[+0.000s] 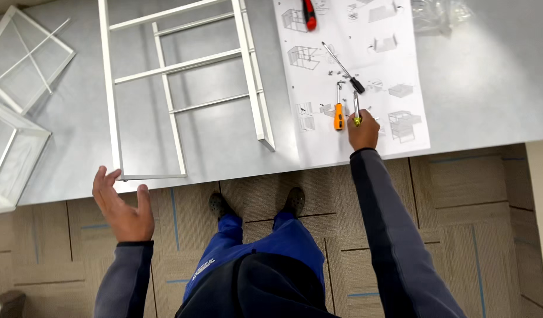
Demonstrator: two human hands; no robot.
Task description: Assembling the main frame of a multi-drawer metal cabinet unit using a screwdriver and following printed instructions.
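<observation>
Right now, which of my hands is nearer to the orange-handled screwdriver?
Right. The right hand rests on the instruction sheet just beside the orange-handled screwdriver, holding a yellow-handled tool. The left hand is far off, at the white frame's corner.

Grey counter [489, 88]: white metal frame [177, 88] left of centre, near end at the counter edge. Two white mesh panels [24, 59] far left. Instruction sheet [365, 141] on the right; clear plastic bag [439, 15] at the far right.
</observation>
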